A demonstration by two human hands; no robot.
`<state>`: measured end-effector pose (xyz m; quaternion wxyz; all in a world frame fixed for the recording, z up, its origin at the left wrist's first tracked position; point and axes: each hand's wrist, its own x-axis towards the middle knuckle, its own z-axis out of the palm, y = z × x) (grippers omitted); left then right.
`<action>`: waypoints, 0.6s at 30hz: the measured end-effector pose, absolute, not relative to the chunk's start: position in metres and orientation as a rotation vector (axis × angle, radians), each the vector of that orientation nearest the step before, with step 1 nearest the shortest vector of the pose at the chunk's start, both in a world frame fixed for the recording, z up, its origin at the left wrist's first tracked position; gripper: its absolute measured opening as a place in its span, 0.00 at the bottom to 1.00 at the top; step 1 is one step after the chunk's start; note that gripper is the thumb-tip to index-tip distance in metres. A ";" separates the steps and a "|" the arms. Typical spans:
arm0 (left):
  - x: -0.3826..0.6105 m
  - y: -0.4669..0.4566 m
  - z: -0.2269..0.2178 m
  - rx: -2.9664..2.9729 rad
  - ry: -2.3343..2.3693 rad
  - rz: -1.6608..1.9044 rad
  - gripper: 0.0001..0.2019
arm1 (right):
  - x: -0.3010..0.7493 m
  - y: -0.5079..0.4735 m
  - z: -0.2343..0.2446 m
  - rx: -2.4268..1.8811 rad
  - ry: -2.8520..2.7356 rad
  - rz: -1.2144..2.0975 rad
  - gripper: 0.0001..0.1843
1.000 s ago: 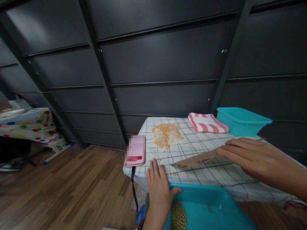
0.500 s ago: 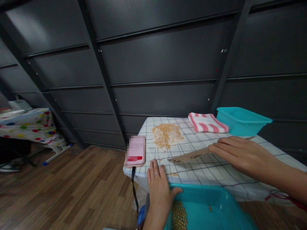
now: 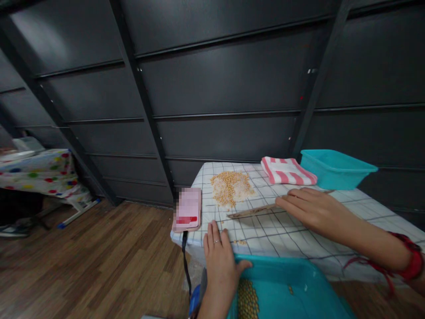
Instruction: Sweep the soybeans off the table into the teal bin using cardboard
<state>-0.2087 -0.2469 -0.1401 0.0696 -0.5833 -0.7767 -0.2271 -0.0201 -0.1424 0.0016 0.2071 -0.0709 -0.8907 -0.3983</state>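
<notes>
My right hand [image 3: 308, 208] grips a thin strip of brown cardboard [image 3: 252, 212], held nearly edge-on over the checked tablecloth. Beyond its left end lies a spread of yellow soybeans [image 3: 230, 188] mixed with whitish grains that look like rice. My left hand [image 3: 219, 257] rests with fingers stretched out on the cloth at the table's front edge, its thumb over the rim of a teal plastic tub [image 3: 275, 261]. Darker, olive-brown beans [image 3: 248, 299] lie at the tub's left side. A few stray soybeans [image 3: 240, 242] sit on the cloth near my left fingertips.
A pink phone case [image 3: 189, 208] with a black strap lies at the table's left corner. At the back right are a folded pink-and-white towel [image 3: 288, 171] and a second teal tub [image 3: 337, 168]. A dark panelled wall [image 3: 226, 88] stands behind the table.
My right hand has moved left and slightly toward the bean pile with the cardboard, which now shows more edge-on. My left hand stays in place.
</notes>
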 end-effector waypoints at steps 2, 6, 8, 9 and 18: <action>-0.209 -0.247 -0.142 -1.750 -2.322 -0.700 0.41 | -0.023 -0.133 0.000 -0.221 -2.469 -1.139 0.15; -0.210 -0.246 -0.145 -1.734 -2.274 -0.739 0.40 | -0.018 -0.126 0.004 -0.238 -2.414 -1.170 0.17; -0.211 -0.246 -0.146 -1.736 -2.268 -0.743 0.41 | -0.011 -0.131 0.007 -0.223 -2.387 -1.145 0.17; -0.211 -0.246 -0.147 -1.740 -2.269 -0.743 0.41 | -0.008 -0.135 0.009 -0.212 -2.378 -1.124 0.17; -0.212 -0.247 -0.149 -1.753 -2.246 -0.759 0.44 | 0.002 -0.166 0.007 -0.108 -2.441 -0.977 0.17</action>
